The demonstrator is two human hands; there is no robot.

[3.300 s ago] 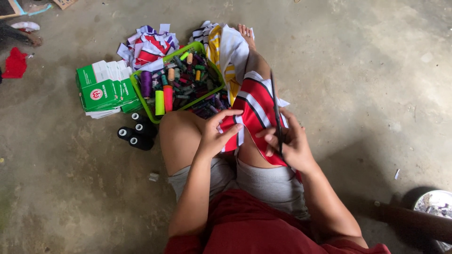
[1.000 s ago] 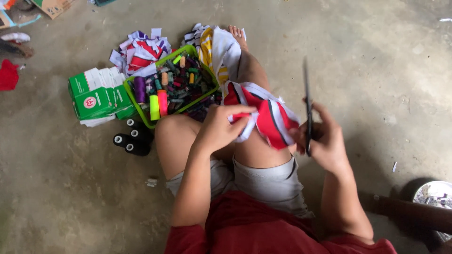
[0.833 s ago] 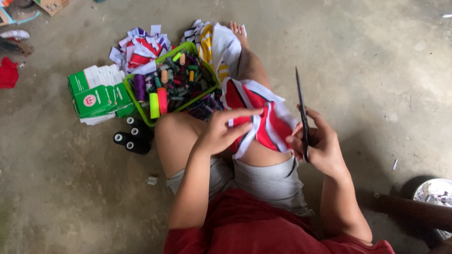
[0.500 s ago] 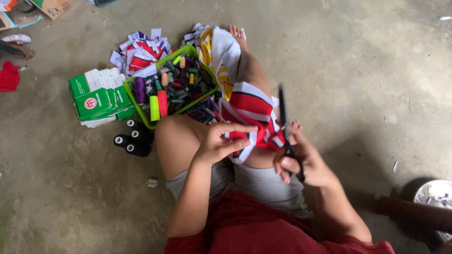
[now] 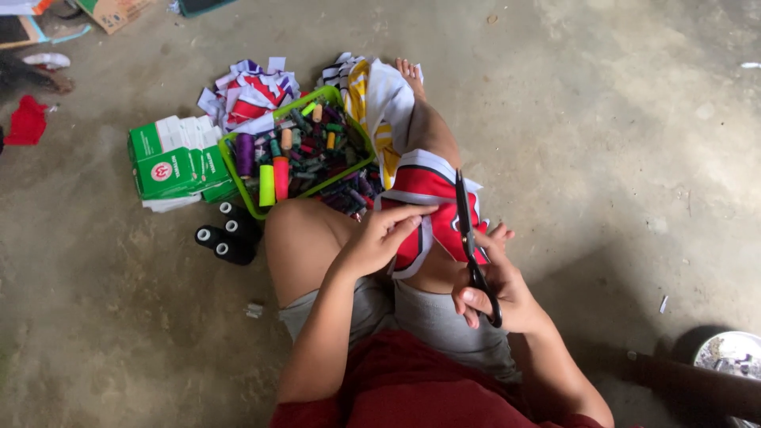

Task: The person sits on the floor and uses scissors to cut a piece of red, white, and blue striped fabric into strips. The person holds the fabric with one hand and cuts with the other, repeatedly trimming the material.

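I sit on a concrete floor with a red and white fabric piece [image 5: 428, 208] draped over my right leg. My left hand [image 5: 380, 238] presses and pinches the fabric near its lower edge. My right hand [image 5: 498, 287] grips black scissors [image 5: 469, 238], blades pointing away from me and lying along the fabric's right side. A white and yellow cloth [image 5: 384, 107] lies further down the same leg.
A green basket [image 5: 238, 170] full of thread spools sits by my left knee. Beside it are green boxes [image 5: 170, 162], three black spools [image 5: 226, 236] and a pile of red, white and purple scraps [image 5: 250, 91]. A metal bowl [image 5: 733, 357] is at the lower right.
My right hand brought the scissors down from the raised position at the right to the fabric's edge. My left hand shifted its hold on the fabric, which now lies flatter on the leg.
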